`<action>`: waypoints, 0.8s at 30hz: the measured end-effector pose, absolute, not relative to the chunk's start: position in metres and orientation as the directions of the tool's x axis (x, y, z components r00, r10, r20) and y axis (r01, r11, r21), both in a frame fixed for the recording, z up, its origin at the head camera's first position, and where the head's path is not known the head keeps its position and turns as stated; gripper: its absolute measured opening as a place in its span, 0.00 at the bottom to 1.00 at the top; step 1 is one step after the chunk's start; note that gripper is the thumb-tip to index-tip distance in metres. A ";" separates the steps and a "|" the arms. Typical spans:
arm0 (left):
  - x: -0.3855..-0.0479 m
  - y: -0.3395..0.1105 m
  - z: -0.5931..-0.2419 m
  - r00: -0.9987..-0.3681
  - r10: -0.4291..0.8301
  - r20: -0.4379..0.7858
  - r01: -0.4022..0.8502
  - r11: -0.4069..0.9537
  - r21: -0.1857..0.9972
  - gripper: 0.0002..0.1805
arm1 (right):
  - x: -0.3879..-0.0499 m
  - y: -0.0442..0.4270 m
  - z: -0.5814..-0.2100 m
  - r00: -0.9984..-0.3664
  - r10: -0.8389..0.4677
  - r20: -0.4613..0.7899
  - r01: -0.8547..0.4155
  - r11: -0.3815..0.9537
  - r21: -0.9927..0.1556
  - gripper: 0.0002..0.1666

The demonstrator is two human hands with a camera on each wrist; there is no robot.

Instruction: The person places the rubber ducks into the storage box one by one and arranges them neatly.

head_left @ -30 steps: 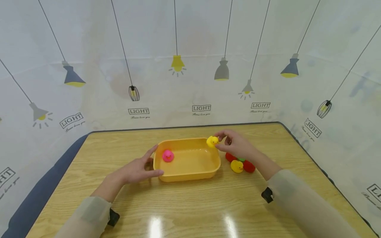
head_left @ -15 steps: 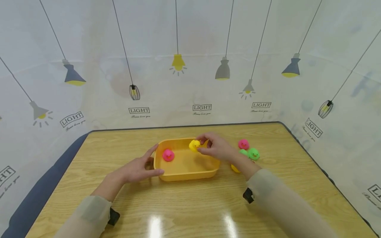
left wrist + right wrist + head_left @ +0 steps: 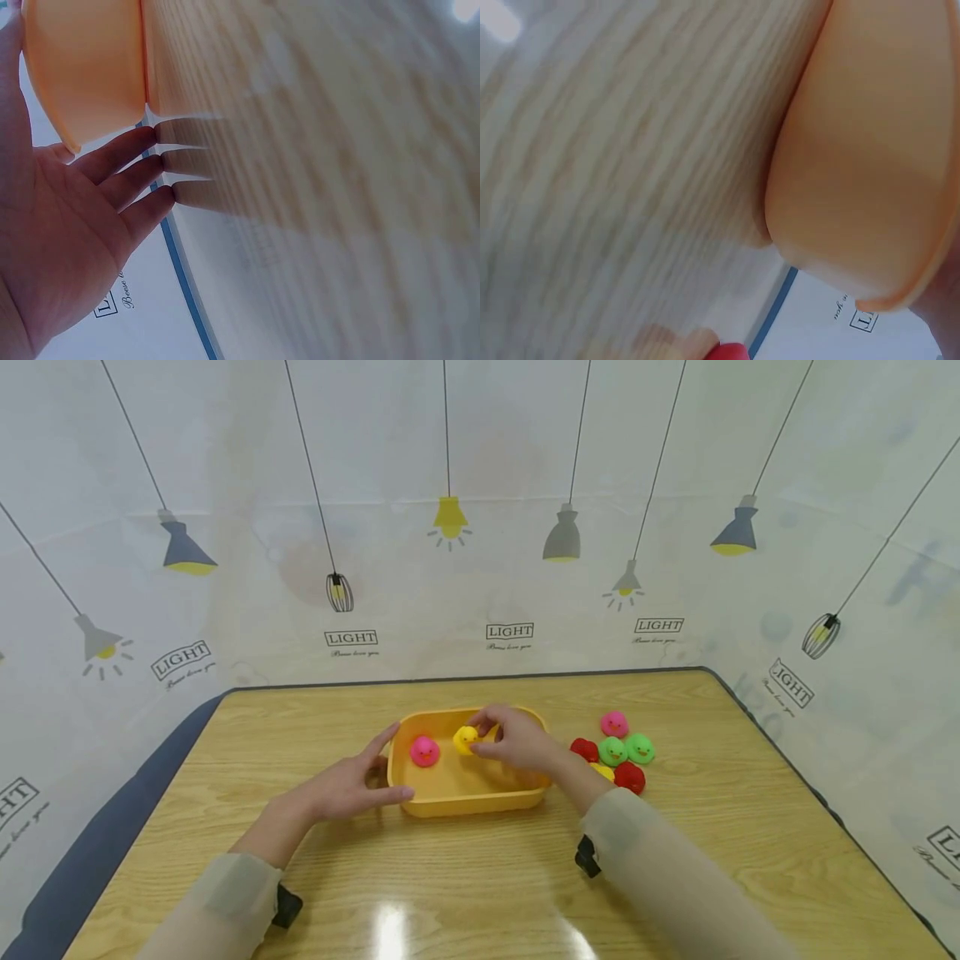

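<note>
A yellow plastic tub (image 3: 474, 807) stands on the table. My left hand (image 3: 347, 787) rests against its left end, thumb along the front rim and index finger at the back corner. In the left wrist view the other fingers (image 3: 120, 176) extend beside the tub (image 3: 86, 64), tips down at the tabletop. A yellow rubber duck (image 3: 464, 741) is pinched between the fingertips of my right hand (image 3: 519, 743), over the tub's middle. Inside at the left sits a pink rubber duck (image 3: 424, 752). The right wrist view shows the tub's wall (image 3: 862, 150) hiding most of that hand.
Right of the tub, several rubber ducks cluster: a pink duck (image 3: 614, 723), two green ducks including one at the right (image 3: 641, 748), red ducks (image 3: 629, 777), and a yellow duck (image 3: 602, 771) partly behind my right wrist. A printed curtain (image 3: 420, 652) borders the wooden table (image 3: 465, 877).
My right hand has carried the yellow duck leftward from the tub's right rim to over its middle and lowered it a little. The left hand stays where it was.
</note>
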State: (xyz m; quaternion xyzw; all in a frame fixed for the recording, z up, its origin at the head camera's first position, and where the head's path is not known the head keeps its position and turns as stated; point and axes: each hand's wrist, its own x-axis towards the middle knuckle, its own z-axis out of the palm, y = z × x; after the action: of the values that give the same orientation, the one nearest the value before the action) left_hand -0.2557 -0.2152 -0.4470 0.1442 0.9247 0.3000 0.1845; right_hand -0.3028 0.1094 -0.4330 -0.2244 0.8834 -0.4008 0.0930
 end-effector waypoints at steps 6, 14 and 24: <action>-0.257 -0.216 -0.450 -0.888 0.387 -0.251 0.164 0.773 0.613 0.64 | -0.304 0.099 -0.442 -0.885 -0.464 -0.049 -0.272 0.599 -0.753 0.20; -0.256 -0.216 -0.450 -0.885 0.395 -0.247 0.172 0.769 0.616 0.64 | -0.304 0.090 -0.449 -0.901 -0.410 -0.139 -0.167 0.625 -0.763 0.19; -0.256 -0.217 -0.449 -0.884 0.397 -0.248 0.176 0.773 0.609 0.64 | -0.309 0.085 -0.451 -0.901 -0.395 -0.181 -0.143 0.664 -0.734 0.20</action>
State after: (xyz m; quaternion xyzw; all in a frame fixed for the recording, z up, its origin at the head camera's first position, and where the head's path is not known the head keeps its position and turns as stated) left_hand -0.2564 -0.2165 -0.4490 0.1553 0.9233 0.2989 0.1846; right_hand -0.3089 0.0855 -0.4506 -0.1499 0.8971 -0.3814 0.1649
